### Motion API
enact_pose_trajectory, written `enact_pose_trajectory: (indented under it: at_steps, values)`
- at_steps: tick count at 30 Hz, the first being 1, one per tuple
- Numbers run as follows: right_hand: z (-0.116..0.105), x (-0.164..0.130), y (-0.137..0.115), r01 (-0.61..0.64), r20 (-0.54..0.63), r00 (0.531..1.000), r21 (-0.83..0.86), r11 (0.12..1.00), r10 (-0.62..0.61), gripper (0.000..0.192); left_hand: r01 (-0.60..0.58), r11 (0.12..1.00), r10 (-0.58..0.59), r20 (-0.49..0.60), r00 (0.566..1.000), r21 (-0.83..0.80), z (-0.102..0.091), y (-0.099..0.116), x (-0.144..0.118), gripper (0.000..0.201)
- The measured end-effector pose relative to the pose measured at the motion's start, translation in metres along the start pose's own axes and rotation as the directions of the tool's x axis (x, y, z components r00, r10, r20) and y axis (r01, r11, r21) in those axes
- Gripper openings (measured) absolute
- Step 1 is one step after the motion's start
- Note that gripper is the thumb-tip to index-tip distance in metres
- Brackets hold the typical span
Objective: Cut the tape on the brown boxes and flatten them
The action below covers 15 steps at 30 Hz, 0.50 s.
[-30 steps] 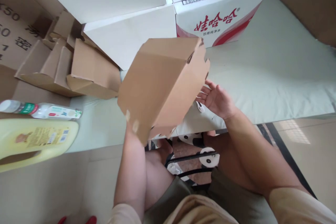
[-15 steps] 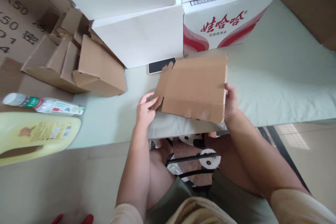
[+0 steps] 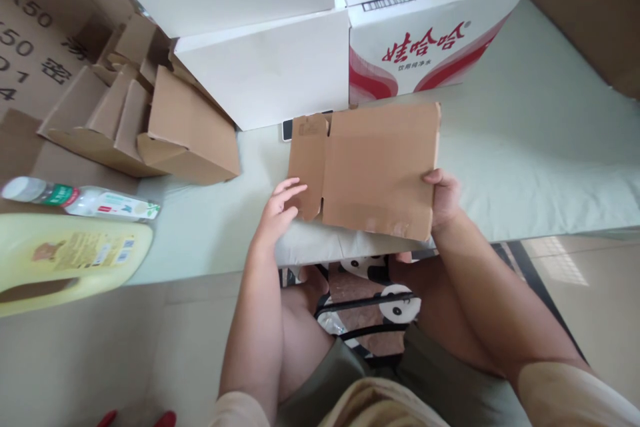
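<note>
A flattened brown cardboard box is held above the pale green cloth. My right hand grips its right edge, thumb on the upper face. At the left end, the box's flap lies nearly flat outward, with slits at the fold. My left hand is beside that flap, fingers apart and stretched over its lower left edge; the fingertips seem to rest on it. Behind the flap, a dark phone-like slab is partly covered.
White cartons and a red-printed white carton stand along the back. Folded brown boxes are at the left, near a clear bottle and a yellow jug. The cloth-covered surface extends to the right.
The left flap has swung outward and flatter, covering more of the dark slab. My left fingers have loosened from a pinch and spread. The box has shifted slightly right.
</note>
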State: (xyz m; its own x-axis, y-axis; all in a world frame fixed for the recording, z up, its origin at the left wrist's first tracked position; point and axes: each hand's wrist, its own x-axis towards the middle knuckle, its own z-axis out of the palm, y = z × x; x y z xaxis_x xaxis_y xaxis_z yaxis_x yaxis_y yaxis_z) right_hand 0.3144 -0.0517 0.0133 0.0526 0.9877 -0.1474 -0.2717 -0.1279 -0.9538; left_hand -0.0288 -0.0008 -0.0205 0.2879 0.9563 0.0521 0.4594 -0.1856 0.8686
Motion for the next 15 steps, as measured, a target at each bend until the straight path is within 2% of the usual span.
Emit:
enact_pose_trajectory:
  at_steps: [3,6,10,15]
  values:
    - [0.0,0.0,0.003,-0.107,0.051,0.993,0.087,0.99,0.103,0.066,0.033,0.998,-0.041,-0.169,0.985,-0.047,0.004,-0.006,0.002,0.056]
    - [0.001,-0.002,0.005,-0.232,0.059,0.973,0.165,0.959,0.225,0.057,0.046,0.994,-0.069,-0.244,0.967,-0.099,0.009,-0.012,0.003,0.07]
    - [0.006,-0.004,0.003,-0.341,0.006,0.935,0.3,0.891,0.355,0.046,0.025,0.999,-0.035,-0.279,0.96,-0.04,0.011,-0.014,0.004,0.084]
    - [0.009,-0.005,0.003,-0.358,0.019,0.928,0.321,0.877,0.372,0.046,0.079,0.996,-0.069,-0.239,0.968,0.033,0.012,-0.008,0.004,0.084]
